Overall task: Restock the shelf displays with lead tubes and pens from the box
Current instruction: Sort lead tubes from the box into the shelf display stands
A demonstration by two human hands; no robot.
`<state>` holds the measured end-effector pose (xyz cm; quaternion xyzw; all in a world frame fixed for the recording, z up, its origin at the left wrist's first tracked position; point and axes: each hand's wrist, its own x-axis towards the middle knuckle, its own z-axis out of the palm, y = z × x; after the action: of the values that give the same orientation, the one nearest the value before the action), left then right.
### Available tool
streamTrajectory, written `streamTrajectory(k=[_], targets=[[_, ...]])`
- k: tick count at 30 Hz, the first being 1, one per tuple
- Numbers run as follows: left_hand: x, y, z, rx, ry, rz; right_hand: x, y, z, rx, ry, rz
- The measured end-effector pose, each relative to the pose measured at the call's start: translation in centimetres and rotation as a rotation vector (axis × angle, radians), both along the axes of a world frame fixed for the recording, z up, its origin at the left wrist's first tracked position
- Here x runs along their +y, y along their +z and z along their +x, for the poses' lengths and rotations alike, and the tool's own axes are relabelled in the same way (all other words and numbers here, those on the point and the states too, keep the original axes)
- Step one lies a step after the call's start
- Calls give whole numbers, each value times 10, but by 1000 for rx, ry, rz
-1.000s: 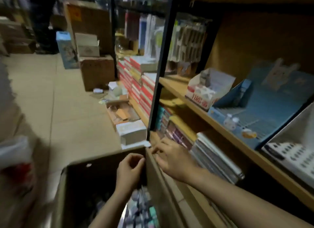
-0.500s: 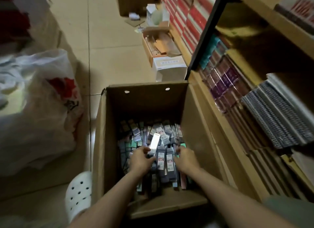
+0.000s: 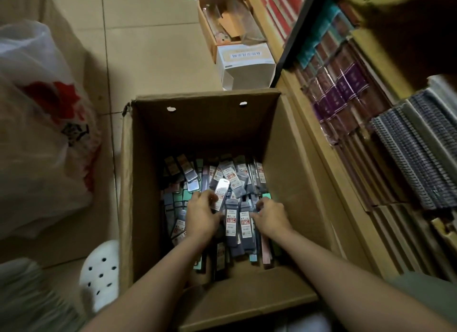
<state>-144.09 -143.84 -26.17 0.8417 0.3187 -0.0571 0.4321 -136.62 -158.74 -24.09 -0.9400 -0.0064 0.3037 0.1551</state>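
- The left hand [image 3: 201,214] reaches down into an open cardboard box [image 3: 291,173], its fingers [image 3: 210,198] curled round a flat, pale lead tube [image 3: 220,194] whose far end tilts up out of the pile.
- The right hand [image 3: 270,216] is just beside it on the right, fingers bent down into the pile and pinching the edge of a dark packet [image 3: 245,226]; how firm the grip is cannot be told.
- The pile of lead tubes [image 3: 222,180] covers the box floor: slim, flat cases in grey, dark blue, teal and pink, many with a white label carrying a red band and the print 0.7 and 100.
- The box stands on a tiled floor [image 3: 148,47], its flaps folded open, with two small holes in its far wall.
- To the right, low shelves [image 3: 321,143] hold wrapped purple notebooks [image 3: 346,89] and spiral-bound pads [image 3: 415,158].
- To the left lies a white plastic bag [image 3: 42,133] with red print; a white perforated shoe [image 3: 101,274] shows near the box's left corner.
- Beyond the box sit a small white carton [image 3: 247,67] and an open tray of clear packaging [image 3: 232,22].
- Against half a second ago, both hands remain in the same spot in the box with the pale tube still raised; one second ago they were at the box rim.
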Motion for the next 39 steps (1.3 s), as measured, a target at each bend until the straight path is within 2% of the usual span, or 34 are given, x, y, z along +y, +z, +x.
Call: streamTrajectory(k=[5, 8, 10, 13, 15, 17, 19, 21, 27, 34, 39], targets=[[-8, 9, 0, -81, 40, -111, -3, 16, -1, -89, -7, 42], [-15, 23, 3, -103, -24, -373, 3, 29, 4, -197, -96, 261], [-18, 33, 5, -85, -89, -567, 7, 38, 8, -98, -214, 442], [-18, 36, 2, -76, -98, -624, 10, 45, 7, 39, -377, 609], [-15, 33, 0, -64, -25, -611, 5, 43, 4, 8, -335, 547], [-10, 27, -3, -19, 46, -592, -5, 42, -1, -36, -159, 324], [-8, 21, -5, 22, 136, -568, -13, 39, -7, -22, 69, 71], [-7, 16, -6, 32, 218, -560, -14, 35, -13, 6, 242, -98], [-9, 8, -6, 34, 217, -619, -6, 22, -17, 53, 443, -318], [-12, -1, -2, 54, 230, -618, -9, 14, -13, -1, 473, -285], [-11, 2, -1, 99, 220, -609, -8, 25, -4, -3, 244, -52]])
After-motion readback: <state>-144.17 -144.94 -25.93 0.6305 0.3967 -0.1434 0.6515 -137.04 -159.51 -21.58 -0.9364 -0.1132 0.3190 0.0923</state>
